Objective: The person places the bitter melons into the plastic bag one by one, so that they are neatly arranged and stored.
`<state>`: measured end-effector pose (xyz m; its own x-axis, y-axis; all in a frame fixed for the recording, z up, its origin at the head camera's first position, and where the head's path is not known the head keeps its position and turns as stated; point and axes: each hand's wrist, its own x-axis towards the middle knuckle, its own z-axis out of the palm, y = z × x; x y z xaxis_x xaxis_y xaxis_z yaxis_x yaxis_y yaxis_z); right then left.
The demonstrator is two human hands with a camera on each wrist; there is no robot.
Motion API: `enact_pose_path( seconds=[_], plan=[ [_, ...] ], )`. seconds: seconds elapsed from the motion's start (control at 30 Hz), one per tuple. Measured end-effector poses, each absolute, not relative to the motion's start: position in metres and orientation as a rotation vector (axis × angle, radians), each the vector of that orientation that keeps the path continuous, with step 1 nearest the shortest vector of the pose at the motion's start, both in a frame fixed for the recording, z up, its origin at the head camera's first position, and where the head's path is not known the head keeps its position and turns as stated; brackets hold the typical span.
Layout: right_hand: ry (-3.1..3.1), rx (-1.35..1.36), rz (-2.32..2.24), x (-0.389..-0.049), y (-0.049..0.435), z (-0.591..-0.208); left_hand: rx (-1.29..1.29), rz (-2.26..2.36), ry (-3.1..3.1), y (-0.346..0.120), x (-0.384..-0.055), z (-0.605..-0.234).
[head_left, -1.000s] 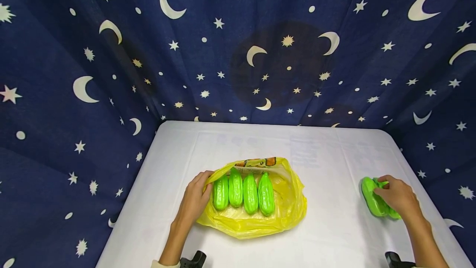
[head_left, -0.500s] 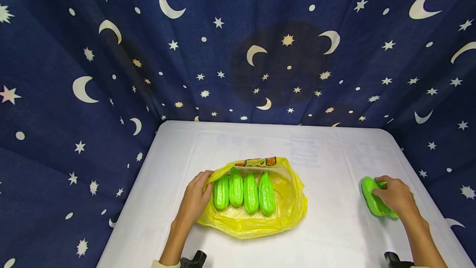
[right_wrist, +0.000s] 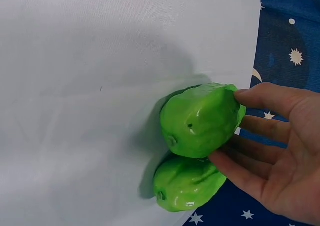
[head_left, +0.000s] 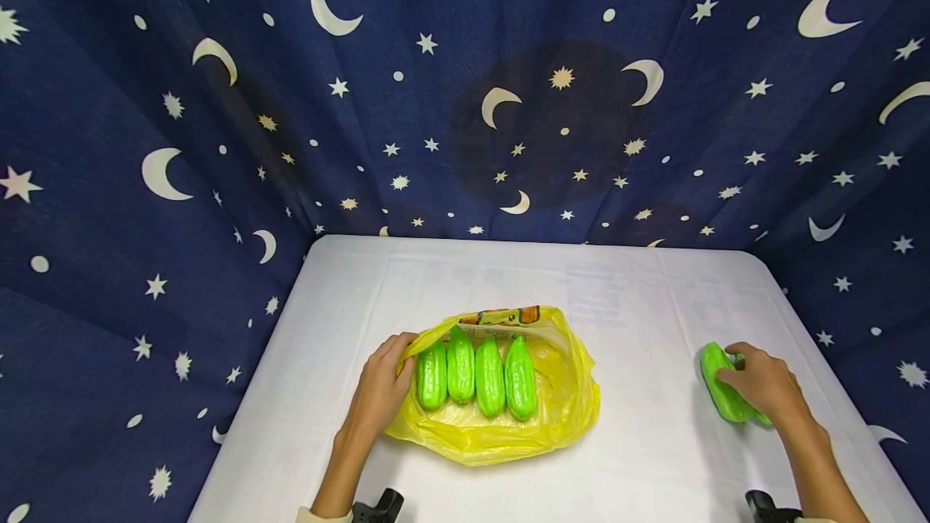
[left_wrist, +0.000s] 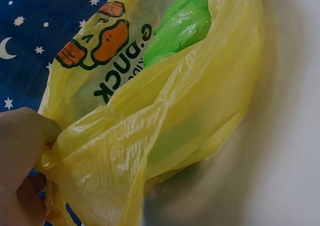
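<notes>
My left hand [head_left: 381, 382] grips the left rim of a yellow plastic bag [head_left: 501, 449], its mouth spread wide. Inside, several glossy green bitter melons [head_left: 490, 382] lie side by side. The left wrist view shows the bag's film [left_wrist: 115, 166] bunched between thumb and fingers, with a printed duck face on the far wall. On the right of the table, my right hand [head_left: 763, 382] holds one bitter melon [right_wrist: 200, 123] between thumb and fingers. A second bitter melon [right_wrist: 187, 183] lies close beside it, partly hidden by the hand in the head view.
A white cloth covers the table [head_left: 647, 458]. Dark blue curtains [head_left: 436, 144] with moons and stars surround its back and sides. White tabletop lies between the bag and the right-hand melons.
My right hand has shifted slightly left with the bitter melon it holds. The left hand and the bag have stayed in place.
</notes>
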<state>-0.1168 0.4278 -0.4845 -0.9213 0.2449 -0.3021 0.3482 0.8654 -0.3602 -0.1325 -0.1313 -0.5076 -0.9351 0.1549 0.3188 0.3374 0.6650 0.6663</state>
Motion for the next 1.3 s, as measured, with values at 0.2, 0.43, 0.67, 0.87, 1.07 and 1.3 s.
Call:
enact_pose_path(
  seconds=[0.2, 0.43, 0.67, 0.87, 1.07, 1.3],
  plan=[
    [2.761, 0.438, -0.608, -0.117, 0.427, -0.484, -0.4, -1.135, -2.652, -0.131, -0.133, -0.506],
    [2.766, 0.402, -0.599, -0.116, 0.429, -0.482, -0.398, -1.141, -2.657, -0.131, -0.133, -0.506],
    [2.762, 0.367, -0.595, -0.118, 0.432, -0.483, -0.403, -1.135, -2.653, -0.13, -0.133, -0.506],
    [2.729, 0.302, -0.677, -0.118, 0.432, -0.482, -0.415, -1.132, -2.655, -0.131, -0.133, -0.506],
    [2.654, 0.278, -0.866, -0.119, 0.424, -0.48, -0.417, -1.135, -2.652, -0.131, -0.133, -0.506],
    [2.632, 0.267, -0.972, -0.119, 0.418, -0.478, -0.404, -1.129, -2.658, -0.13, -0.133, -0.506]
  ],
)
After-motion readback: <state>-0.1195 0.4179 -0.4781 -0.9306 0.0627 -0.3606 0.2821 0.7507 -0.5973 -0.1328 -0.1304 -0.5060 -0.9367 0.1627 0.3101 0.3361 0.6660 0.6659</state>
